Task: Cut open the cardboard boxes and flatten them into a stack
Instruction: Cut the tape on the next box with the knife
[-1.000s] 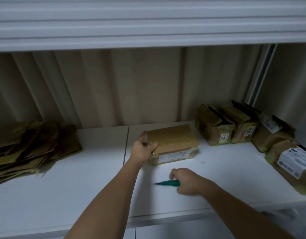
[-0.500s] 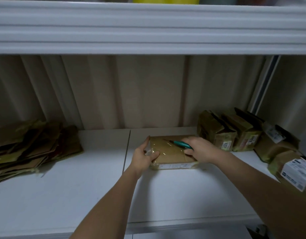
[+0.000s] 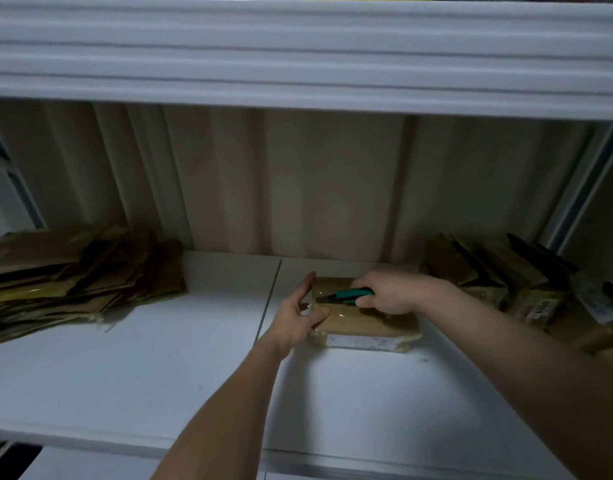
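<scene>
The right hand (image 3: 390, 293) has its grip clamped round the teal handle of a box cutter (image 3: 346, 295), whose dark tip points leftward across the top of a taped cardboard box (image 3: 364, 322) lying flat on the white bench (image 3: 159, 368). The box sits directly under that grip, its long axis running left to right, the same line as the cutter. The tip rests at or just above the glossy tape near the box's left end; whether the blade has bitten in cannot be told. The left hand (image 3: 300, 315) braces that left end, thumb and fingers spread round the corner, its grip holding the box and lying just beside the tip. That closeness is the thing to watch: the likely cut is a draw back along the tape seam toward the right hand, away from the left thumb. Well to the left of both hands lies a loose stack of flattened cardboard (image 3: 73, 278). To the right of the cutting grip, near it, stands a cluster of uncut boxes (image 3: 526, 289) with labels, some with flaps raised; their contents do not show.
</scene>
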